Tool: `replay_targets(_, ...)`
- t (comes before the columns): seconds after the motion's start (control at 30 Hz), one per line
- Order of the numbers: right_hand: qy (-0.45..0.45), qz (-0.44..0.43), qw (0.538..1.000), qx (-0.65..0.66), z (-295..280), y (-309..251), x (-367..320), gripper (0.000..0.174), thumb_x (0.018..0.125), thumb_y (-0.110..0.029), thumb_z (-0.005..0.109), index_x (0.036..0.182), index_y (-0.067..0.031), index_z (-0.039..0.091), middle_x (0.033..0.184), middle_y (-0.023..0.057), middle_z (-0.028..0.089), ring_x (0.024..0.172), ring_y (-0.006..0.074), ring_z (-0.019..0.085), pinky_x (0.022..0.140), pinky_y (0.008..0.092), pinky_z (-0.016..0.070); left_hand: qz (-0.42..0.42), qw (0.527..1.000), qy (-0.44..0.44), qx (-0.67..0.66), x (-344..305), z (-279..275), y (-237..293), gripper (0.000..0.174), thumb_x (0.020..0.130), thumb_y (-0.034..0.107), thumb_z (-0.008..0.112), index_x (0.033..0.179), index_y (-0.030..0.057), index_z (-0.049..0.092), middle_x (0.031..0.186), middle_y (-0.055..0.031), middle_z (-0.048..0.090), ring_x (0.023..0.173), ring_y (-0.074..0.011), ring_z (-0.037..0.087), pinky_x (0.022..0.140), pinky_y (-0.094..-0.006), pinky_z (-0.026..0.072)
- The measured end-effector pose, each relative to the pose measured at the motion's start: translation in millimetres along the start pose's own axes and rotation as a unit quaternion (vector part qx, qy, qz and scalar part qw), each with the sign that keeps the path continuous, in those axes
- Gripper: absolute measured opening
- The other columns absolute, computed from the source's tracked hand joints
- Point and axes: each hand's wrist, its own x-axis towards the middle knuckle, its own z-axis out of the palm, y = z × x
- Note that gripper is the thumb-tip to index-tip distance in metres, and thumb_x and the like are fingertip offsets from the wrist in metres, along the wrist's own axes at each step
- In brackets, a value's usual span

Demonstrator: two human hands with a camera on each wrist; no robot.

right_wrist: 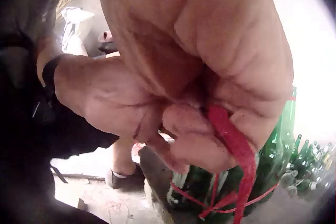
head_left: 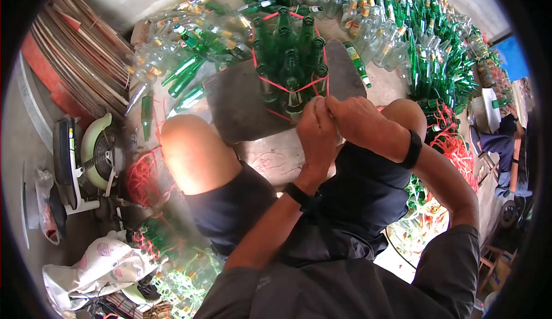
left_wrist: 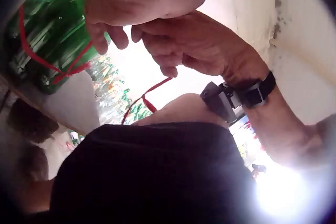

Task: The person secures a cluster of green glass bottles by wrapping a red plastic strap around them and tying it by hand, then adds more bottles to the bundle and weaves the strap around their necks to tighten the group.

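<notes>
A cluster of upright green glass bottles [head_left: 291, 60] stands on a dark slab [head_left: 233, 103] between the person's knees. Red plastic strap [head_left: 275, 83] loops round the bottles at more than one height. The left hand [head_left: 317, 128] is at the near right side of the cluster, pinching the strap where it leaves the bottles. Touching it, the right hand [head_left: 365, 122] has curled fingers round another stretch of strap [right_wrist: 236, 142]. In the left wrist view, a loose strap end [left_wrist: 149, 95] hangs below the right hand's fingers [left_wrist: 167, 70].
Many green and clear bottles [head_left: 425, 49] crowd the back and right. More bottles [head_left: 192, 80] lie at the left. Tangled red strap lies beside the left knee [head_left: 144, 178] and at the right [head_left: 454, 146]. A fan [head_left: 98, 155] stands at the left; another person [head_left: 506, 146] appears far right.
</notes>
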Motion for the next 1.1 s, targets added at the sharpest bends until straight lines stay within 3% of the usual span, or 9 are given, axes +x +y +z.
replay_targets(0.1,0.001,0.001,1.0,0.031,-3.6,-8.4,-2.9,0.014,0.086,-0.004,0.06,0.099,-0.0008,0.055,0.08,0.0215,0.069,0.075,0.0426,0.069,0.066,0.0532,0.0529,-0.019,0.998,-0.019,-0.06,2.0,-2.2,-6.1,0.029,0.104,0.021,0.053,0.107,-0.0043,0.067,0.08,-0.0096,0.064,0.071,-0.0146,0.058,0.065,-0.0296,0.0456)
replay_targets(0.2,0.008,-0.014,0.999,0.039,0.1,-6.0,-5.2,0.016,0.086,-0.004,0.06,0.1,0.0002,0.055,0.079,0.021,0.069,0.075,0.0426,0.069,0.066,0.0531,0.0527,-0.137,0.969,-0.046,-0.2,12.9,-6.2,3.8,0.025,0.102,0.019,0.056,0.105,-0.0027,0.068,0.082,-0.0043,0.066,0.074,-0.0124,0.06,0.067,-0.0277,0.0463)
replay_targets(0.27,0.003,-0.017,1.0,0.017,3.3,-6.3,-5.4,0.018,0.085,-0.004,0.06,0.101,0.0011,0.055,0.079,0.0209,0.069,0.076,0.0425,0.069,0.066,0.0532,0.0526,-0.305,0.891,-0.086,-0.326,19.7,-12.7,13.7,0.02,0.101,0.019,0.059,0.102,0.0005,0.069,0.088,-0.0018,0.067,0.079,-0.0109,0.062,0.069,-0.0259,0.0473)
replay_targets(0.37,-0.022,-0.008,1.0,-0.009,3.6,-7.3,-3.9,0.021,0.085,-0.003,0.061,0.103,0.0028,0.054,0.08,0.0206,0.069,0.078,0.0421,0.069,0.067,0.0529,0.0531,-0.325,0.872,-0.127,-0.343,24.6,-21.7,8.4,0.017,0.1,0.018,0.06,0.101,0.0028,0.068,0.094,-0.0037,0.068,0.084,-0.0112,0.064,0.071,-0.0255,0.0487)
replay_targets(0.47,-0.062,0.007,0.998,-0.012,-0.1,-12.5,-1.1,0.023,0.084,-0.004,0.063,0.103,0.0033,0.054,0.084,0.0213,0.069,0.08,0.042,0.069,0.068,0.052,0.0542,-0.216,0.915,-0.145,-0.309,22.9,-19.9,-10.4,0.013,0.098,0.017,0.061,0.099,0.0045,0.067,0.093,-0.0031,0.066,0.086,-0.0125,0.064,0.072,-0.0253,0.0483)
replay_targets(0.6,-0.103,-0.029,0.994,0.012,5.7,-10.0,-4.3,0.029,0.081,-0.007,0.067,0.106,0.0036,0.057,0.097,0.0239,0.068,0.088,0.0408,0.069,0.074,0.0507,0.0559,-0.303,0.873,-0.128,-0.362,29.4,-28.0,-2.3,0.016,0.102,0.018,0.062,0.099,0.0029,0.068,0.084,-0.0043,0.068,0.08,-0.0106,0.065,0.069,-0.0248,0.0515)
replay_targets(0.8,-0.028,-0.162,0.985,-0.048,20.4,-19.4,-17.3,0.034,0.079,-0.01,0.07,0.11,0.0027,0.067,0.112,0.0193,0.065,0.101,0.0348,0.066,0.088,0.0448,0.0538,-0.276,0.908,-0.095,-0.3,25.8,-31.4,0.7,0.019,0.1,0.016,0.063,0.091,0.0007,0.068,0.076,-0.0004,0.061,0.067,-0.0076,0.056,0.06,-0.025,0.0457)
replay_targets(1.0,-0.154,-0.119,0.98,-0.044,-34.1,-34.6,-24.8,0.035,0.08,-0.003,0.062,0.114,-0.0049,0.068,0.096,0.0143,0.065,0.095,0.032,0.066,0.082,0.0427,0.0551,-0.26,0.933,-0.086,-0.235,22.9,-33.1,-2.2,0.021,0.097,0.017,0.066,0.09,-0.0021,0.069,0.068,0.0005,0.059,0.062,-0.0077,0.053,0.056,-0.0269,0.0442)
replay_targets(1.1,-0.157,-0.078,0.979,-0.103,-63.9,-32.3,-7.8,0.026,0.082,-0.002,0.061,0.107,-0.0039,0.067,0.091,0.0132,0.063,0.092,0.0324,0.065,0.077,0.0441,0.0542,-0.075,0.992,-0.023,-0.096,22.5,-32.4,-6.0,0.021,0.096,0.016,0.067,0.088,-0.0034,0.07,0.067,-0.0027,0.063,0.062,-0.0097,0.056,0.057,-0.0302,0.0468)
